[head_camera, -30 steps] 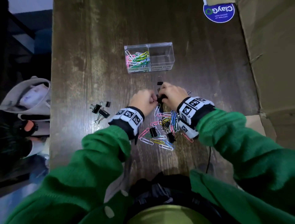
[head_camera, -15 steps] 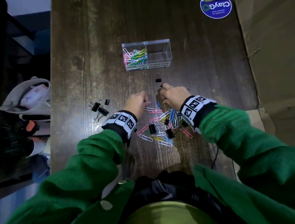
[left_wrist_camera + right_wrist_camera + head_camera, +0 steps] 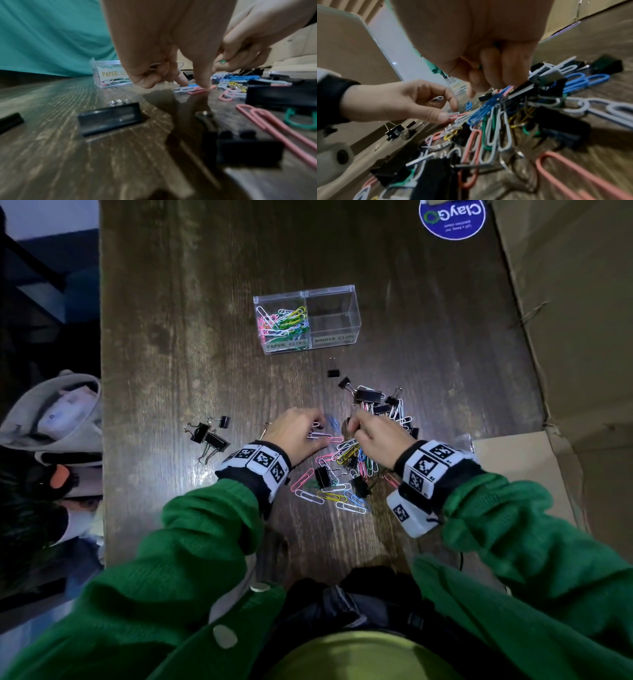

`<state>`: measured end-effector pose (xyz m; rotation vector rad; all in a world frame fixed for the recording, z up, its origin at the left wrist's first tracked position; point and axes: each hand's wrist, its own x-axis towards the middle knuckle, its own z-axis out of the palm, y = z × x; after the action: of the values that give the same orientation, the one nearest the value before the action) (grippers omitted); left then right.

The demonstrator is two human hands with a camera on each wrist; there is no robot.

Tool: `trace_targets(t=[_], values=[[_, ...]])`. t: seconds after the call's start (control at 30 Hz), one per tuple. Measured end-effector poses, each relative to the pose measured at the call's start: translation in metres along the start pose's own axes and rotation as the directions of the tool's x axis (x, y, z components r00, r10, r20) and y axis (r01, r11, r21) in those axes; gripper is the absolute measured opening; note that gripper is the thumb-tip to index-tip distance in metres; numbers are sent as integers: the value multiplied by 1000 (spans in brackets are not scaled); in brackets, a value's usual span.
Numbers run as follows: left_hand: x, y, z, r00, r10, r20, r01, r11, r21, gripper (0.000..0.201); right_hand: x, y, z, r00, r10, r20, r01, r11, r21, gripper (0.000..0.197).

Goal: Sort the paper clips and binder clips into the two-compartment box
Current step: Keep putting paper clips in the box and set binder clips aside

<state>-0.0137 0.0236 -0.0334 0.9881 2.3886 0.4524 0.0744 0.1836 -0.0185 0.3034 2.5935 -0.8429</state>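
The left hand (image 3: 297,432) has its thumb and forefinger tips pressed on a pink clip (image 3: 200,90) and a white clip (image 3: 320,435) lying flat on the table (image 3: 205,302); its other fingers curl around a clip already gathered in the palm. Those two clips lie right under that grip, long axes running sideways toward the right hand (image 3: 375,436), so the left hand is the nearer one and a pinch-and-lift should do. The right hand's grip is clenched around a green clip at the top of the mixed pile (image 3: 346,470). The box (image 3: 306,318) stands well beyond both grips; its left half holds paper clips, its right half looks bare. Binder clips (image 3: 209,436) lie off to the left grip's outer side.

Half a second ago the left hand was just reaching these clips; now its fingertips are down on them, and the right hand has drawn nearer.
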Motion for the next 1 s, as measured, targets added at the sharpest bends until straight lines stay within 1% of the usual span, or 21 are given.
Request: trace_targets(t=[0.07,0.13,0.2,0.3,0.37,0.4,0.47,0.53,0.57,0.63,0.67,0.7,0.77,0.83,0.93,1.0], values=[[-1,-2,3,999,14,41,-16,999,43,22,-2,0,2,1000,-16,18,18,993,-119,16],[-1,-3,5,998,-13,61,9,998,60,24,-3,-1,2,998,-49,33,55,973,-223,21],[0,-3,9,997,-6,71,0,995,95,30,1,-3,0,996,-71,45,81,957,-278,20],[1,0,11,997,35,69,-47,981,188,37,3,-8,-2,989,-120,86,144,917,-373,15],[1,1,9,997,51,63,-62,981,184,31,2,-11,-2,979,-172,108,202,882,-427,14],[1,1,6,998,51,47,-57,988,146,25,1,-12,-2,975,-191,114,222,869,-443,15],[1,2,-6,1000,-13,-14,13,1000,-26,17,-1,-13,-1,970,-211,120,243,865,-438,18],[8,2,-26,987,-98,-129,73,980,-184,20,-4,-14,0,967,-206,149,249,889,-385,17],[13,1,-39,971,-134,-200,87,970,-228,23,-6,-14,1,966,-200,164,247,902,-355,17],[29,-3,-67,922,-175,-344,98,968,-231,26,-8,-15,2,966,-190,175,238,918,-318,22],[39,-6,-81,901,-185,-391,115,974,-197,24,-10,-17,2,966,-188,176,236,919,-316,24],[50,-11,-92,889,-196,-414,144,978,-152,22,-11,-18,2,966,-192,175,240,919,-314,26],[73,-19,-107,889,-216,-403,206,976,-69,21,-12,-21,4,961,-203,187,255,910,-326,28],[90,-25,-112,910,-223,-351,232,972,-14,24,-11,-22,4,957,-204,208,270,889,-371,30],[99,-30,-108,943,-195,-271,205,979,11,33,-9,-22,2,945,-207,255,296,872,-390,29],[92,-30,-104,948,-127,-290,145,989,41,35,-4,-24,-2,940,-205,273,298,883,-363,20]])
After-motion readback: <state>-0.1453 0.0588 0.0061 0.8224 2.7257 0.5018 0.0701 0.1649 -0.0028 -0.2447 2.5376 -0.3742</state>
